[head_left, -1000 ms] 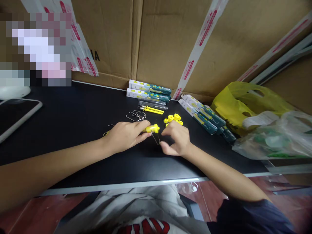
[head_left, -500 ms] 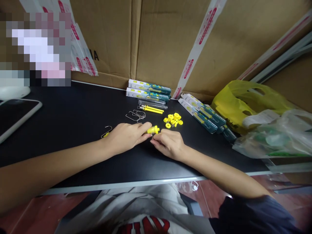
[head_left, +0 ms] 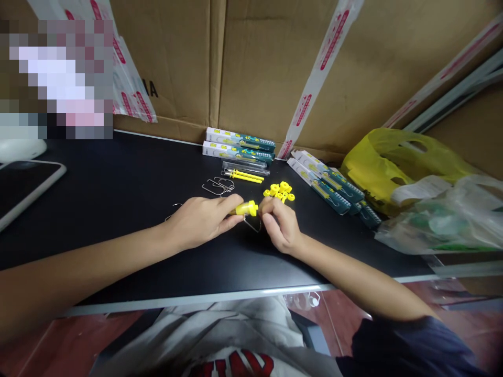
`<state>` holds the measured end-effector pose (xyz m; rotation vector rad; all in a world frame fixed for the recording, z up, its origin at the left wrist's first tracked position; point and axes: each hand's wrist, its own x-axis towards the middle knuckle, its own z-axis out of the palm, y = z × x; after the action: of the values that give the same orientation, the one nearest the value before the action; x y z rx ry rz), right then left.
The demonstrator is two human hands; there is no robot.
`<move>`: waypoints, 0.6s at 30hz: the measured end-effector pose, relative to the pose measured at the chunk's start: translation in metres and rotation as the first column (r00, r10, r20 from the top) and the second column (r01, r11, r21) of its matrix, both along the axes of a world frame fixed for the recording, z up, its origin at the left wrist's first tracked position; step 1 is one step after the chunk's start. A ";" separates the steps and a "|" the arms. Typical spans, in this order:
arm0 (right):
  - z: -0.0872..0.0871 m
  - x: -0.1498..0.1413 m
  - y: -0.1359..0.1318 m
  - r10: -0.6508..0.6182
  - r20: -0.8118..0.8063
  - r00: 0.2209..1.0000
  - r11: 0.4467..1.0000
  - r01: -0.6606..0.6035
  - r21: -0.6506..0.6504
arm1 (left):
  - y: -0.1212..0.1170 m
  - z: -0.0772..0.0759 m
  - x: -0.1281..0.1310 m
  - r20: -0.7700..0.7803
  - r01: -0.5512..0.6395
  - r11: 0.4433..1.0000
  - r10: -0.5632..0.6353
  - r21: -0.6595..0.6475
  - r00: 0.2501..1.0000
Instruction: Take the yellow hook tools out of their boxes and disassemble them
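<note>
My left hand point(head_left: 202, 220) is closed around a spring scale, whose yellow end cap point(head_left: 248, 208) points right out of my fingers. A bent metal wire hook point(head_left: 254, 226) hangs just below that cap. My right hand point(head_left: 282, 224) is beside the cap's tip with its fingers curled in; whatever they may hold is hidden. Beyond my right hand lies a small pile of yellow plastic caps and rings point(head_left: 281, 190). Loose wire hooks point(head_left: 218, 185) lie beyond my left hand. Yellow rods with springs point(head_left: 245, 176) and clear tubes point(head_left: 247, 166) are behind them.
Printed spring scale boxes point(head_left: 238, 152) stand along the cardboard wall point(head_left: 259, 78), and more boxes point(head_left: 322, 183) lie to the right. A yellow plastic bag point(head_left: 373, 157) and a clear bag point(head_left: 444, 225) fill the right side. A phone point(head_left: 27, 183) is at the far left.
My right hand has shifted slightly right from under the cap, and its fingers have curled up towards the tip. The wire hook below the cap now shows. My left hand keeps its grip.
</note>
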<state>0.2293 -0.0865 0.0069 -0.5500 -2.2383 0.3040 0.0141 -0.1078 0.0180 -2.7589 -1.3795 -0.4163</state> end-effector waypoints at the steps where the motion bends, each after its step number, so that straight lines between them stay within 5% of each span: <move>1: 0.000 0.000 0.000 0.032 -0.030 0.999 0.995 -0.034 -0.093 | -0.001 0.000 0.000 0.010 0.026 1.000 -0.026 0.003 1.000; 6: -0.002 -0.004 -0.001 0.176 -0.020 0.984 0.930 -0.173 -0.326 | -0.002 0.000 0.002 0.067 0.080 0.997 -0.079 -0.002 0.995; 14: -0.007 -0.007 -0.002 0.105 -0.004 0.994 0.992 -0.105 -0.068 | -0.003 0.004 0.003 0.105 0.169 0.983 -0.161 -0.071 0.981; 18: -0.012 -0.009 -0.005 0.059 -0.051 0.997 0.990 -0.065 -0.123 | -0.004 0.004 0.004 0.060 0.165 0.984 -0.162 -0.060 0.985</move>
<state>0.2204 -0.0917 -0.0050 -0.5345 -2.2042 0.4867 0.0181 -0.1120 0.0224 -2.9477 -1.2018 -0.4649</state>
